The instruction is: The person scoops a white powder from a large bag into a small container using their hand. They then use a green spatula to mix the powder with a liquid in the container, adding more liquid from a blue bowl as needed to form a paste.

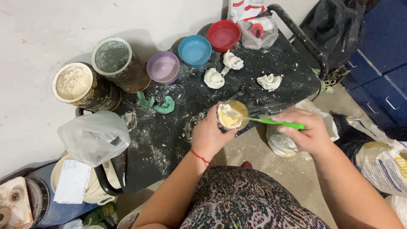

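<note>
Lap: patterned dress [241, 199] fills the near edge, below both forearms.
Left hand: left hand [208, 135], a red thread at its wrist, is wrapped around a small cup [233, 115] holding pale yellow paste and a white lump, at the near edge of the black table [169, 140].
Right hand: right hand [308, 132] is closed on the green handle of a spatula [277, 123], whose tip lies in the cup.
Table, middle: three white plaster casts [214, 78] lie far of the cup; two green trays [164, 106] lie to the left.
Table, far: purple bowl [163, 67], blue bowl [194, 51] and red bowl [224, 35] stand in a row.
Table, left: two crusted cans [121, 63] stand at the far left, a clear plastic bag [94, 138] nearer.
Floor, right: white sacks [381, 165] lie beside the right arm.
</note>
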